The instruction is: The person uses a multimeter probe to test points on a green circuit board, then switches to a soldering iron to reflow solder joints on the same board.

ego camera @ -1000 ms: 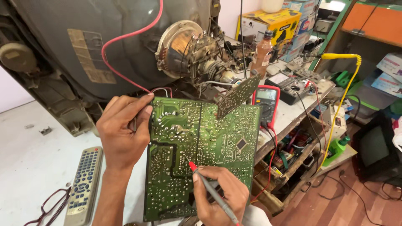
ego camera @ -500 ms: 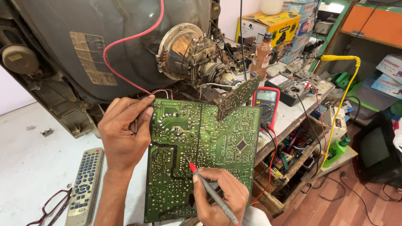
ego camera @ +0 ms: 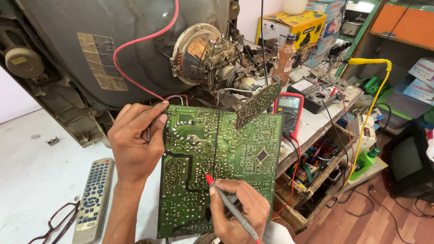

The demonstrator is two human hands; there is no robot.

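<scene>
At the lower left of the frame we see a pair of glasses [ego camera: 56, 221] with a dark red rim lying on the white table [ego camera: 31, 180], and just beside them a grey remote control [ego camera: 94, 199] with many small buttons. Above these, the upper left is filled by the grey back of an old television tube [ego camera: 113, 49], with a red wire [ego camera: 135, 58] curving over it.

Moving to the right, our left hand [ego camera: 135, 140] comes up from the bottom edge and grasps the left edge of the green circuit board [ego camera: 217, 167]. The fingers are curled around this edge, thumb on the solder side. The board stands almost upright in the lower middle of the frame, its solder side toward us, in front of the neck of the tube [ego camera: 212, 58].

At the lower middle, our right hand [ego camera: 237, 214] is closed on a probe [ego camera: 230, 205] with a grey handle and a red end, held like a pen. Its thin metal tip touches the board near the centre.

Behind the right upper corner of the board stands a red meter [ego camera: 289, 110] on the table edge; a brown bottle [ego camera: 285, 56] and a yellow box [ego camera: 294, 25] are further back. At the right, a yellow cable [ego camera: 379, 90] hangs down over the cluttered shelves, and a green bottle [ego camera: 364, 162] stands lower.
</scene>
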